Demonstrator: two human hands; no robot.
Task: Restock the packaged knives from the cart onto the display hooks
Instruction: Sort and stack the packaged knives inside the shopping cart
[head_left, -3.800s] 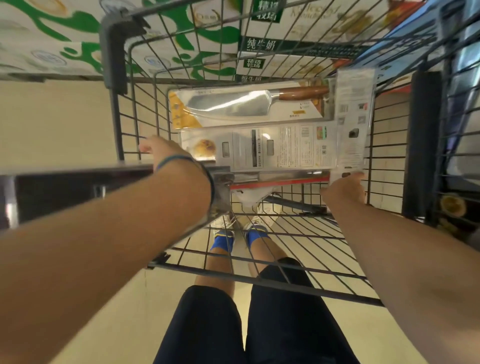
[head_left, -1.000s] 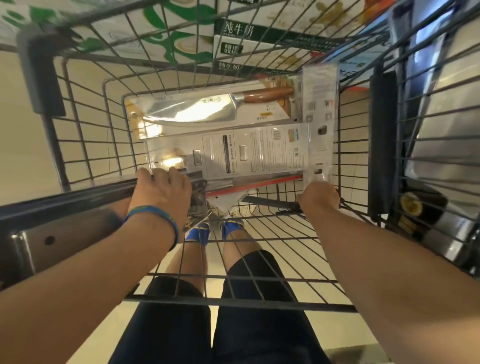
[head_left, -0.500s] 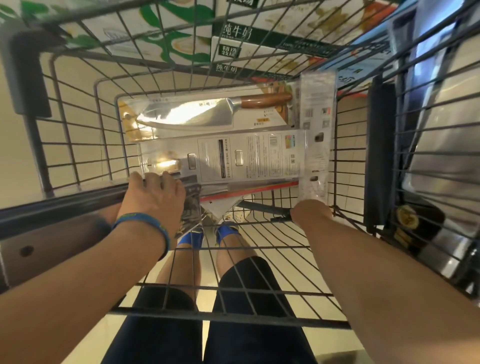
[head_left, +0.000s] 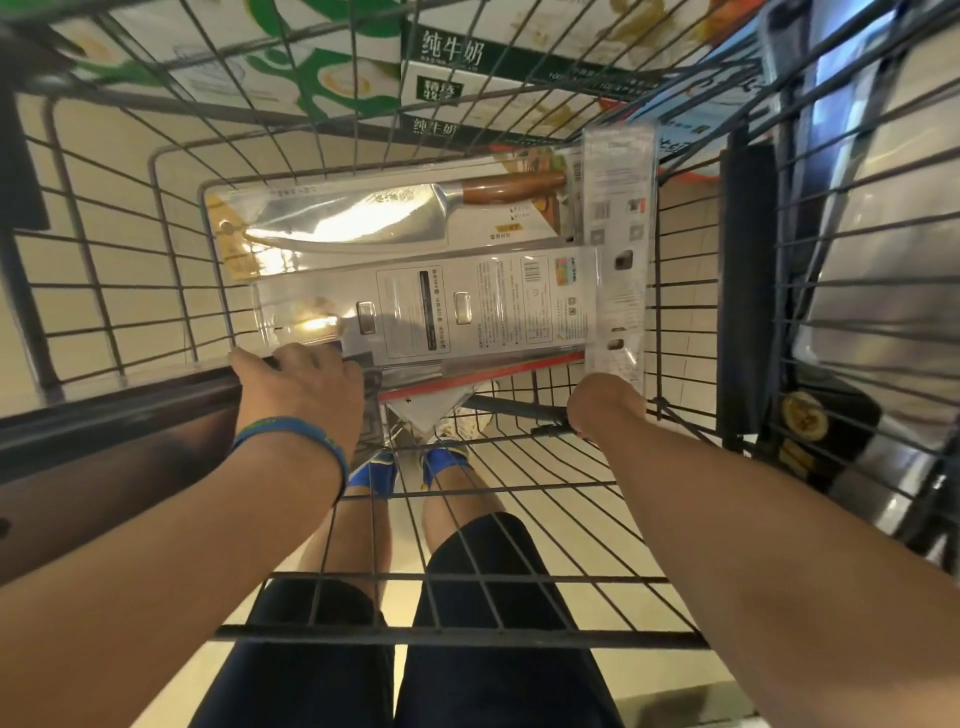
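Packaged knives (head_left: 519, 291) flat in cart (head_left: 467, 636): cleaver pack (head_left: 353, 223) face-up, adjacent pack (head_left: 415, 317) back-side up.

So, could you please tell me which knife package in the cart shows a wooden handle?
The farthest package, face up with blade and brown handle visible; the middle package and the narrow package show printed backs.

Head cam looks steeply down, close into cart (head_left: 156, 218).
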